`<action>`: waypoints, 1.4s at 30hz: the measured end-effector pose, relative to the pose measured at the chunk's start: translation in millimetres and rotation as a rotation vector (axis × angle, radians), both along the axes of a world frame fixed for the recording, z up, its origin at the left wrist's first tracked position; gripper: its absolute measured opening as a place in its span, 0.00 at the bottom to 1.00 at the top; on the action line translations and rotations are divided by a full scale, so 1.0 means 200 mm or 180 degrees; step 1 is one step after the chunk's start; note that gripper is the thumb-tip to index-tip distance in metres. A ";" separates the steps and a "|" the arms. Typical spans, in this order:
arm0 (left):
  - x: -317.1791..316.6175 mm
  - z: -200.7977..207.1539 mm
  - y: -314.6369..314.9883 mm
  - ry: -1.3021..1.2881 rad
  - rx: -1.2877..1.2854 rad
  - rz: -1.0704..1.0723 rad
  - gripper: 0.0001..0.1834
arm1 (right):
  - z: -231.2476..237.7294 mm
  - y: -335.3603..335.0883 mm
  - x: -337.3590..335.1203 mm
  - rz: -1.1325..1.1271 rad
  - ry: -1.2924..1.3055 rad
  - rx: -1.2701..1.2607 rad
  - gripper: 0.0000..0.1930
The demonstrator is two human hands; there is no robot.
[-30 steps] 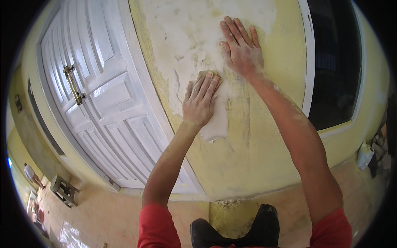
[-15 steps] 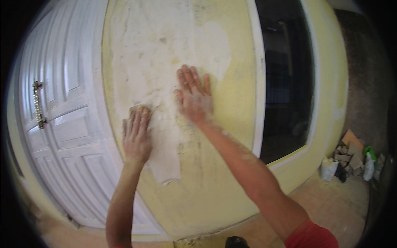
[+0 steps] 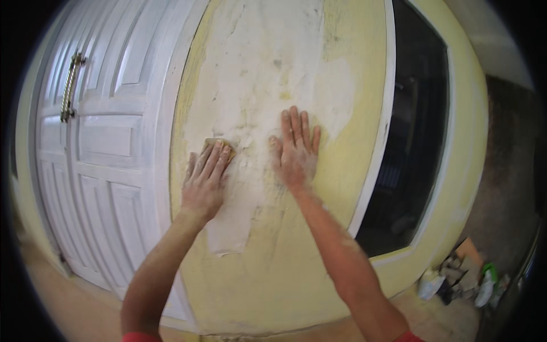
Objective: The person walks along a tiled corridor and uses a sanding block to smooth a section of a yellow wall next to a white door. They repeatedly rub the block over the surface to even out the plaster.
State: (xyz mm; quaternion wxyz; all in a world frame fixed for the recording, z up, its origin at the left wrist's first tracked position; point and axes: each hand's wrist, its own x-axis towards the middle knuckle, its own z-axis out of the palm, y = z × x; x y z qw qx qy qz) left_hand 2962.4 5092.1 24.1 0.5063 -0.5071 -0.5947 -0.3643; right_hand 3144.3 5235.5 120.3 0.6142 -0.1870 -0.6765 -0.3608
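My left hand (image 3: pixel 203 191) presses a small brownish folded piece, which looks like sandpaper (image 3: pixel 213 141), flat against the wall. Its edges show around my fingertips; the rest lies hidden under them. To the right, my right hand (image 3: pixel 296 157) rests palm down on the wall, fingers stretched out and slightly apart, holding nothing. Both hands are dusted white. Beneath them is a rough white patch of filler (image 3: pixel 228 228) over the pale yellow wall (image 3: pixel 273 285), with scuffs and grey marks around it.
A white panelled door (image 3: pixel 105 134) with a metal handle (image 3: pixel 71 86) stands left of the wall. On the right is a dark window (image 3: pixel 407 142) in a white frame. Rubble and bags (image 3: pixel 458 279) lie on the floor (image 3: pixel 433 319) at the lower right.
The view has tilted, so the wall, door and window sit differently. My left hand has shifted slightly with the sandpaper, more of which now shows. My right hand stays flat near the same spot.
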 end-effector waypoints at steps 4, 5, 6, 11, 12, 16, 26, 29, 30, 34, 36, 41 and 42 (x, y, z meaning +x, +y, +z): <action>0.04 -0.02 -0.03 -0.0146 -0.0022 -0.0075 0.36 | -0.10 0.00 -0.02 0.0420 -0.0719 0.0438 0.30; 0.06 -0.01 -0.04 -0.0096 -0.0082 -0.0075 0.36 | -0.09 -0.02 0.00 0.0437 -0.0874 0.0600 0.28; 0.08 0.00 -0.02 -0.0041 -0.0135 -0.0117 0.36 | -0.07 -0.01 0.04 0.0411 -0.1021 0.0769 0.27; 0.14 0.01 0.02 0.0340 -0.0260 -0.0328 0.34 | -0.09 0.01 0.05 0.0435 -0.1145 0.0855 0.22; 0.16 0.01 0.01 0.0405 -0.0128 -0.0329 0.33 | -0.09 0.02 0.06 0.0448 -0.1134 0.0864 0.22; 0.34 0.13 -0.38 0.0771 0.0531 -0.1069 0.26 | -0.10 0.05 0.09 0.0211 -0.1139 0.0869 0.20; 0.28 0.77 -0.95 0.1408 0.0519 -0.0460 0.21 | -0.11 0.00 -0.02 0.0637 -0.0923 0.0821 0.18; 0.29 0.71 -0.77 0.1327 0.0331 -0.0548 0.20 | -0.13 0.13 0.10 0.0525 -0.0995 0.0694 0.17; 0.31 0.72 -0.77 0.1343 0.0311 -0.0550 0.20 | -0.12 0.13 0.13 0.0492 -0.0962 0.0714 0.17; 0.32 0.79 -0.97 0.1435 0.0142 -0.0217 0.19 | -0.11 -0.01 -0.01 0.0682 -0.0909 0.0749 0.17; 0.30 0.81 -0.98 0.1417 0.0062 -0.0156 0.19 | -0.12 -0.02 -0.02 0.0706 -0.0953 0.0730 0.19; 0.32 0.80 -0.91 0.1410 0.0065 -0.0253 0.18 | -0.06 0.04 0.13 0.0642 -0.1041 0.1037 0.21; 0.31 0.80 -0.94 0.1410 0.0018 -0.0194 0.18 | -0.09 0.03 0.08 0.0753 -0.0990 0.1034 0.22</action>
